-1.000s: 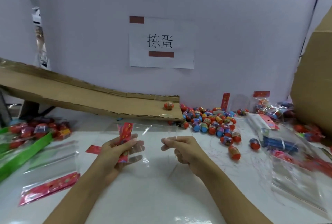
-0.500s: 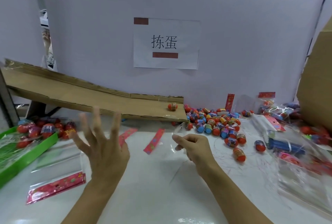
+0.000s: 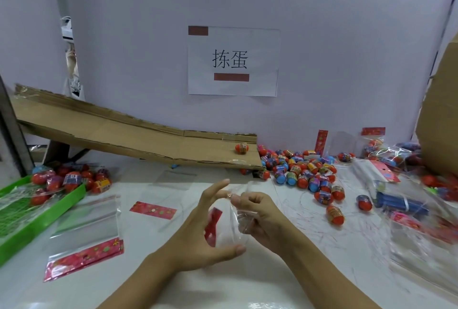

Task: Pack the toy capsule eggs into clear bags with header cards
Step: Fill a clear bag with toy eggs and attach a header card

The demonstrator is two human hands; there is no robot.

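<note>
The right hand (image 3: 257, 214) pinched the clear bag (image 3: 239, 222) while the left hand's (image 3: 205, 231) spread, released fingers (image 3: 218, 186) opened its mouth, facing the eggs (image 3: 304, 172) at two o'clock.

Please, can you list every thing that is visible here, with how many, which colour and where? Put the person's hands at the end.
clear bag: one, transparent, held up between both hands.
header card: one loose, red, flat on the table left of the hands.
bags with cards: a small stack, clear with red cards, front left.
capsule eggs: a pile, too many to count, red, blue and yellow, right of the ramp's low end.
single egg: one, red, on the ramp.
cardboard ramp: one, brown, sloping down to the right.
green tray: one, far left.
paper sign: one, white, on the wall.
left hand: fingers spread, fingertips at the bag.
right hand: pinches the bag's top.
</note>
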